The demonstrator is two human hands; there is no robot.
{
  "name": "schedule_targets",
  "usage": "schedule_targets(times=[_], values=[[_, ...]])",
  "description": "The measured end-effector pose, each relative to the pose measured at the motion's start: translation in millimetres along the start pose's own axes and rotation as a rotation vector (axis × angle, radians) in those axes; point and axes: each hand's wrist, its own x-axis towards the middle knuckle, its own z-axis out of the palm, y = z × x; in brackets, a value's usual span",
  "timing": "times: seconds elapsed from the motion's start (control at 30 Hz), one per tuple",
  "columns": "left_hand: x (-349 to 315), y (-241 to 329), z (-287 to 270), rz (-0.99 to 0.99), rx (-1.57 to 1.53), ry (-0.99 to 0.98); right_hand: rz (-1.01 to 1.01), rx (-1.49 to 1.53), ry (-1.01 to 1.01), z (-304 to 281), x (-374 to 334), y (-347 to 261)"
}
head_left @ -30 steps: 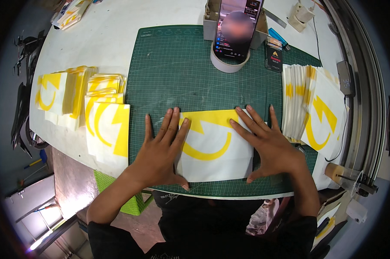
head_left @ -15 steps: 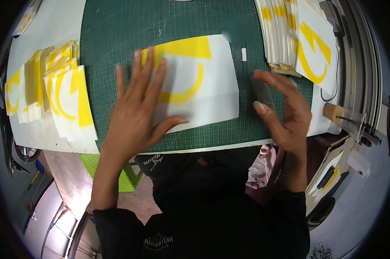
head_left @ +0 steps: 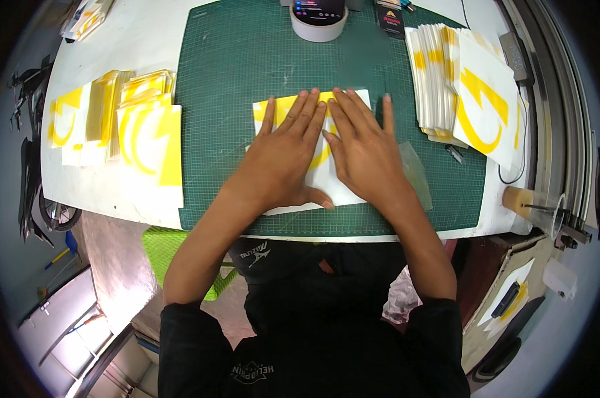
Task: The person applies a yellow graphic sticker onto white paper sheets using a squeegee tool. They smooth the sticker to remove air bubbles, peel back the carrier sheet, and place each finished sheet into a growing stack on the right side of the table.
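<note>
A white sheet with a yellow printed design (head_left: 345,192) lies on the green cutting mat (head_left: 233,79). My left hand (head_left: 280,152) rests flat on its left part, fingers stretched toward the far edge and thumb out to the right. Beside it, my right hand (head_left: 367,149) lies flat on the sheet's right part, its fingers spread and little finger past the edge. The two hands cover much of the yellow design. Just right of my right wrist, a thin translucent piece (head_left: 416,178) lies on the mat. Neither hand grips anything.
Stacks of yellow-and-white sheets stand at the left (head_left: 150,146) and the right (head_left: 439,86). A roll of tape (head_left: 318,28) with a phone (head_left: 318,10) sits at the far edge, near a small dark box (head_left: 391,21). A clear cup (head_left: 535,207) is at the right.
My right hand has moved left from beside the translucent piece onto the sheet. My left hand still lies on the sheet. The view has shifted, showing more of the table's far side.
</note>
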Motion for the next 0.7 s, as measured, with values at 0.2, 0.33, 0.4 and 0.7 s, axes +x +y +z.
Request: schedule_targets(times=[0.2, 0.33, 0.4, 0.7], values=[[-32.5, -21.2, -11.9, -0.122, 0.035, -0.044, 0.01, -0.027, -0.068, -7.4, -1.0, 5.4], [-44.0, -29.4, -18.6, -0.169, 0.062, -0.095, 0.05, -0.005, -0.089, -11.9, 3.2, -0.9], [-40.8, -27.2, -20.6, -0.194, 0.095, -0.133, 0.082, -0.053, -0.085, -12.5, 11.6, -15.3], [-38.3, -28.3, -24.6, -0.178, 0.074, -0.205, -0.098, 0.197, -0.052, 21.8, 35.3, -54.6]])
